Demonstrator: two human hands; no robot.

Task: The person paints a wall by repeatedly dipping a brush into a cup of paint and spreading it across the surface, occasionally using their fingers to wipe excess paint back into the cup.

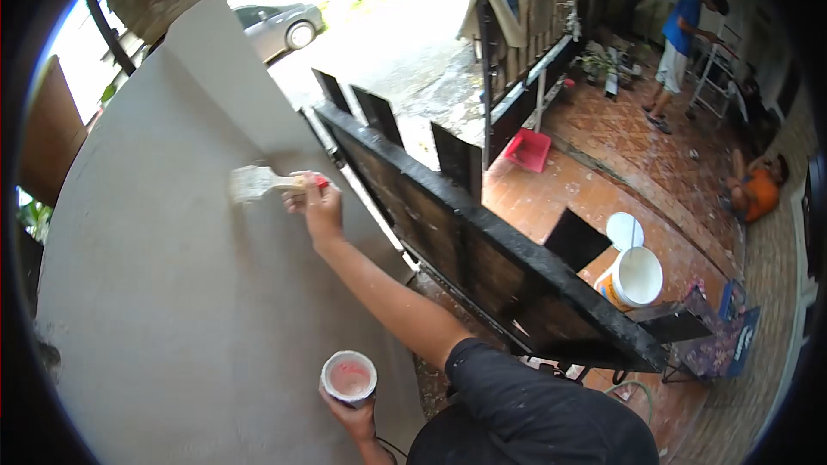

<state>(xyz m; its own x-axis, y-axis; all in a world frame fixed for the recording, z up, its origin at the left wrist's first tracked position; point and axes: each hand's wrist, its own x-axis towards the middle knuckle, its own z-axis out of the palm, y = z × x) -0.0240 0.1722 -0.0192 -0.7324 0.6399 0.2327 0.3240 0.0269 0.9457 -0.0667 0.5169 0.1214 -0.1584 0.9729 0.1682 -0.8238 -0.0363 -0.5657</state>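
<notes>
A paintbrush (pixel 256 182) with whitish, paint-coated bristles lies against the grey wall (pixel 164 293). My right hand (pixel 320 207) grips its wooden handle, whose red end shows beyond the fingers. Low in the view, my left hand (pixel 351 418) is wrapped round a small paint cup (pixel 349 377) with a white rim and pinkish paint inside. The cup is held close to the wall, with its mouth facing up toward me. A darker, damp-looking patch spreads on the wall around the bristles.
A black metal gate (pixel 482 232) stands right beside my right arm. Beyond it are a white bucket (pixel 636 277), a red dustpan (pixel 528 151) and a tiled floor. A person in blue (pixel 685 21) stands near a ladder (pixel 717 69); another in orange (pixel 760 192) sits.
</notes>
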